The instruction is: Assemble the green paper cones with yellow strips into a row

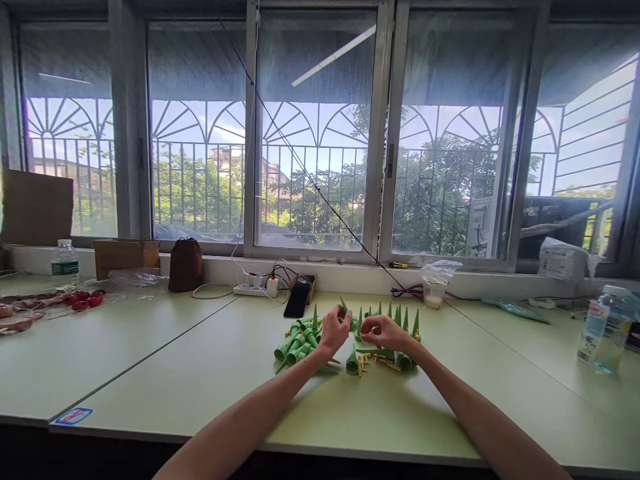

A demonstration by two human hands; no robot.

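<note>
My left hand [336,329] is closed over the middle of the table, its fingers round a green plastic cone [343,304] whose tip points up. My right hand [386,332] is pinched just to the right, and what its fingertips hold, if anything, is too small to make out. Close to those fingertips stands an upright green cone [359,321]. Under and left of my left hand lies a heap of green cones [299,347]. Small yellow pieces [363,362] are scattered below my right hand, beside another green cone [352,362]. Behind it, several yellow-tipped cones [405,320] stand in rows.
A black phone [297,300] lies behind the heap, near a white power strip [250,291]. Along the windowsill are a brown pouch [186,265], a cardboard box [126,259] and a plastic cup [434,292]. A clear bottle [606,330] stands at the right.
</note>
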